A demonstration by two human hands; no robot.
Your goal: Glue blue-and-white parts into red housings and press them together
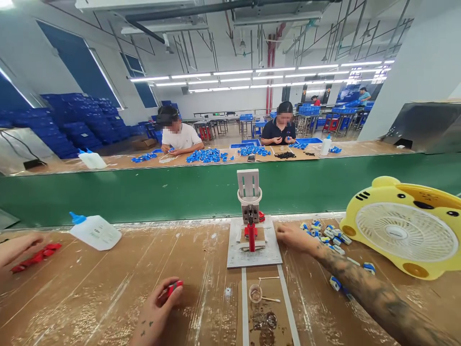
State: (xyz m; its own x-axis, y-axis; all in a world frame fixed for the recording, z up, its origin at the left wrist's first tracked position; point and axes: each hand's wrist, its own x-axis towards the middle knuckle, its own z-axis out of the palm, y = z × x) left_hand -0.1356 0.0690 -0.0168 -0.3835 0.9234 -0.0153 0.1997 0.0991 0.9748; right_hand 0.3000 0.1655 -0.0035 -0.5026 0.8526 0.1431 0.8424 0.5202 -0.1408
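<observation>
My left hand (162, 305) pinches a small red part with a dark stripe (175, 288) just above the cardboard-covered table. My right hand (291, 237) has its fingers curled together at the right edge of the fixture's grey base plate (234, 257); anything inside them is hidden. On that plate stands a toggle clamp with a red handle (251, 240). Behind the handle sits a red piece (246, 232), and another red piece (261, 216) lies farther back. Under and beside my right forearm are several blue-and-white parts (337, 241).
A small cup (255, 293) with cotton swabs stands before the fixture. A white bottle with blue cap (99, 233) is left, near another person's hand (25, 245) over red parts (39, 257). A yellow fan (399, 230) stands right. Beyond the green divider (162, 192), two people handle blue parts.
</observation>
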